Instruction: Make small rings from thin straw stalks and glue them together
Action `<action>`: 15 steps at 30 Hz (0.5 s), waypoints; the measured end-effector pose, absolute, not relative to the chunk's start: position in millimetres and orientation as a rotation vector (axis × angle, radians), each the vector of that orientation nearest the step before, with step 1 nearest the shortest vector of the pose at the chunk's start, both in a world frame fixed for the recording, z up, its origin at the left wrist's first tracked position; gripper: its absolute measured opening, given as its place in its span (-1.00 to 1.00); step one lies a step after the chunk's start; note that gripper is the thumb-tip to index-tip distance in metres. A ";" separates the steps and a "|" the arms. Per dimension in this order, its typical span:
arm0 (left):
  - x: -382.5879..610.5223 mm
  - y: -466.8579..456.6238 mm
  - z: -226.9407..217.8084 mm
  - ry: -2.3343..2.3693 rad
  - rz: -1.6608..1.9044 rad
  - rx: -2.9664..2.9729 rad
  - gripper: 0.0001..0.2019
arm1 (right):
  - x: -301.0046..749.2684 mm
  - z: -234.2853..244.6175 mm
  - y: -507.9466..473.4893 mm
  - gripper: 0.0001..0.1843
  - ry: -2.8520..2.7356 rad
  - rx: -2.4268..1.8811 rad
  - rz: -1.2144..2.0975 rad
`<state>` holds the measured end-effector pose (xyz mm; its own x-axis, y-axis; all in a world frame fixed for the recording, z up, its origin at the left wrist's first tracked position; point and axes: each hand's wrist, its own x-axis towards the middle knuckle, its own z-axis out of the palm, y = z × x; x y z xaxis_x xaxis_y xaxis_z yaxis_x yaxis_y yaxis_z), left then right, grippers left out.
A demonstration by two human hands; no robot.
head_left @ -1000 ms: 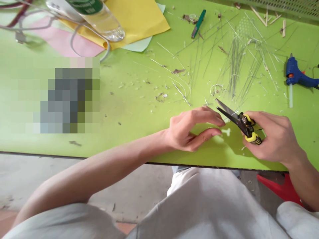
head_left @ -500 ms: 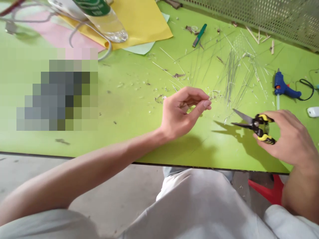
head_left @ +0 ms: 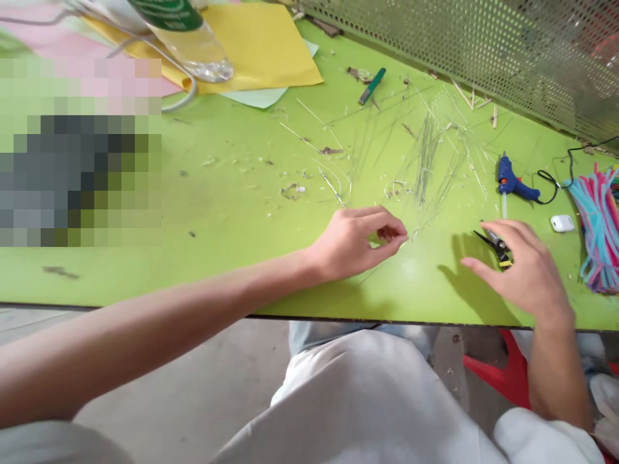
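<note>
Head view: took in a green table [head_left: 232, 245] across the frame, littered with scraps. Saw a perforated panel [head_left: 464, 45] at upper right and a yellow sheet [head_left: 265, 45] at upper left. Found thin wires [head_left: 425, 158] strewn right of upper centre, grey and silvery, mostly running steeply from upper right to lower left. Caught the right hand [head_left: 522, 267] at lower right, well open, thumb spread from the fingers, not closed round anything. Noted the left hand [head_left: 353, 238] near the centre, drawn into a pinch, thumb tip against forefinger; could not tell of any wire between them. Spotted pink and light-blue fuzzy stems [head_left: 599, 232] at the right edge, then a blue glue gun [head_left: 506, 175], nozzle up. Found the shears [head_left: 497, 245] on the table right of centre, partly hidden behind the right hand's fingers: dark slender blades slightly parted, yellow on the handle; pointed to the upper left, long axis slanting down to lower right. Could not judge contact there. Made out a small curled wire [head_left: 414, 236], silvery, just right of the left fingertips, slanting toward upper right.
</note>
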<state>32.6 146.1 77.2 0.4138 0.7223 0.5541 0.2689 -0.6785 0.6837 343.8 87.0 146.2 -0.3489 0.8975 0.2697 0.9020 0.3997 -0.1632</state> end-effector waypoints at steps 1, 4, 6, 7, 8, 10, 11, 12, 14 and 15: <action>32.3 145.3 76.7 0.812 1.211 2.227 -0.92 | 322.6 146.6 91.0 -0.48 -2.377 -1.440 0.070; 30.1 143.7 75.7 0.759 1.218 2.378 -0.93 | 274.3 140.5 103.4 -0.70 -2.453 -1.144 0.162; 28.3 143.9 75.6 0.746 1.232 2.465 -0.92 | 259.2 131.8 111.1 -0.83 -2.497 -1.060 0.069; 27.6 144.3 75.5 0.749 1.243 2.496 -0.91 | 256.1 126.8 114.3 -0.82 -2.503 -1.016 0.023; 27.0 144.9 75.4 0.757 1.250 2.515 -0.91 | 255.2 121.6 116.8 -0.80 -2.493 -0.969 -0.007; 26.6 146.3 74.6 0.775 1.253 2.528 -0.91 | 256.9 111.6 119.7 -0.79 -2.433 -0.886 0.004; 26.6 147.0 74.1 0.777 1.250 2.530 -0.92 | 258.4 106.9 119.9 -0.80 -2.391 -0.874 0.046; 26.7 147.8 73.6 0.775 1.248 2.535 -0.92 | 259.8 102.6 119.6 -0.80 -2.347 -0.882 0.100; 26.3 150.3 73.5 0.733 1.262 2.580 -0.93 | 261.9 95.2 118.2 -0.79 -2.263 -0.931 0.217; 25.7 152.5 74.3 0.709 1.271 2.612 -0.93 | 262.8 92.2 117.8 -0.78 -2.227 -0.952 0.265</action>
<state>25.7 152.5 74.3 0.5291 0.4759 0.7026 0.3477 -0.8768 0.3322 262.8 117.8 92.2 -0.4924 0.6996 0.5177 0.5588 0.7102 -0.4283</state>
